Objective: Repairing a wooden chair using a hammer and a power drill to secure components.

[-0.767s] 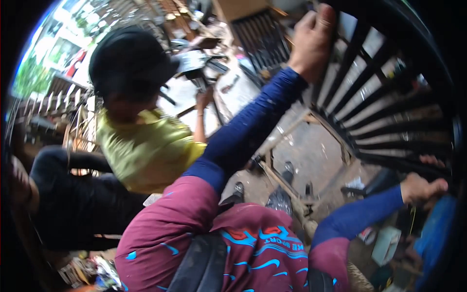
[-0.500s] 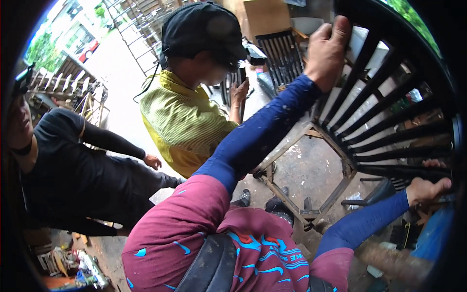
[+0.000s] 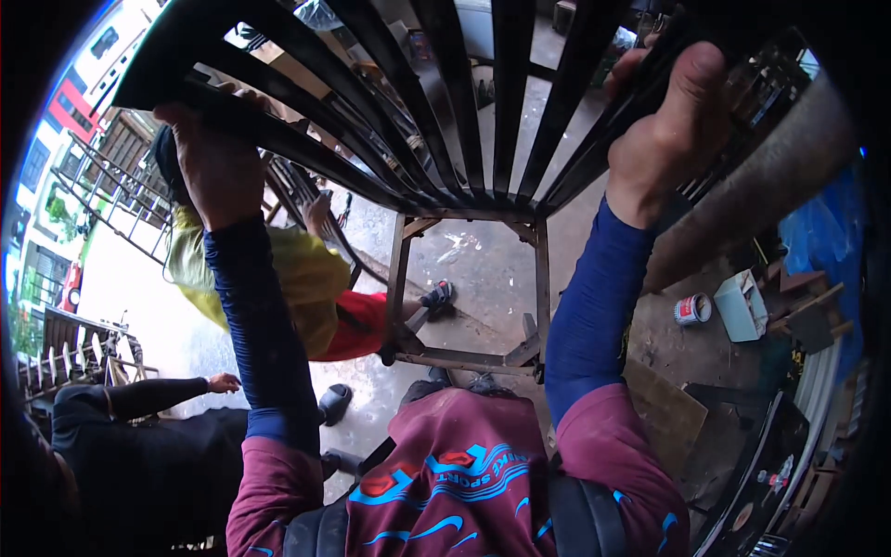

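I hold up a dark wooden chair [image 3: 510,102] with a fan of black back slats and an open seat frame [image 3: 455,358]. The floor shows through where a seat panel would sit. My left hand [image 3: 221,172] is closed around the outer left post of the backrest, near its top. On the opposite side, my right hand [image 3: 661,144] grips the outer right post, thumb up. The backrest leans away from me toward the upper edge, and the seat frame hangs below, near my feet. Part of each hand's fingers is hidden behind the posts.
A co-worker in a yellow shirt [image 3: 302,269] stands close on the left, partly behind the chair. Another person in black [image 3: 158,446] is at lower left. A paint can [image 3: 692,309], a pale box [image 3: 741,306] and a blue plastic sheet [image 3: 821,223] lie to the right.
My view and body have turned right, and the chair now stands centred before me. Both hands keep their hold on the backrest. The co-workers now appear further left and lower.
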Tool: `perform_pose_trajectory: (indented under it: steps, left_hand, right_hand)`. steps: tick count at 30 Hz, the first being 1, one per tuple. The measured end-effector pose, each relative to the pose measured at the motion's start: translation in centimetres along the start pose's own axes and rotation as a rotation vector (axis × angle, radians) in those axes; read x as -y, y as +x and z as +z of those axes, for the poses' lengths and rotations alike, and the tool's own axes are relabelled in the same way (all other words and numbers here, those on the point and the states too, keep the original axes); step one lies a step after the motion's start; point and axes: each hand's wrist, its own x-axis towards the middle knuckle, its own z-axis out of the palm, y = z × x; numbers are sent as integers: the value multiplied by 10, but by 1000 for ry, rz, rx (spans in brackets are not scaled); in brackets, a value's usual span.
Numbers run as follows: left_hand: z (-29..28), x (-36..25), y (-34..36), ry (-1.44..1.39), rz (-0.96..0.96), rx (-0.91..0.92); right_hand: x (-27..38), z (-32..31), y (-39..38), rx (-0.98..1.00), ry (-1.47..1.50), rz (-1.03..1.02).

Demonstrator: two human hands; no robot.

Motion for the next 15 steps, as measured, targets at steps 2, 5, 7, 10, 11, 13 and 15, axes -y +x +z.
perform_pose_trajectory:
  steps: [2, 5, 7, 10, 11, 13, 15]
  left_hand:
    - [18, -36, 18, -120, -45, 243]
    - [74, -84, -10, 228, 153, -78]
    - [83, -111, -39, 247, 167, -63]
    - [38, -140, -127, 231, 210, 82]
    - [36, -150, -163, 232, 197, 100]
    - [32, -170, -234, 268, 188, 78]
    - [45, -187, -266, 373, 241, 103]
  right_hand:
    - [25, -1, 45, 25, -33, -45]
    - [64, -9, 72, 67, -124, -90]
    - [101, -25, 54, 38, -101, -21]
    - [156, -71, -32, -26, -66, -7]
    - [182, -94, -52, -6, -43, -18]
    - [235, -138, -95, 15, -48, -18]
    - [278, -155, -104, -50, -95, -49]
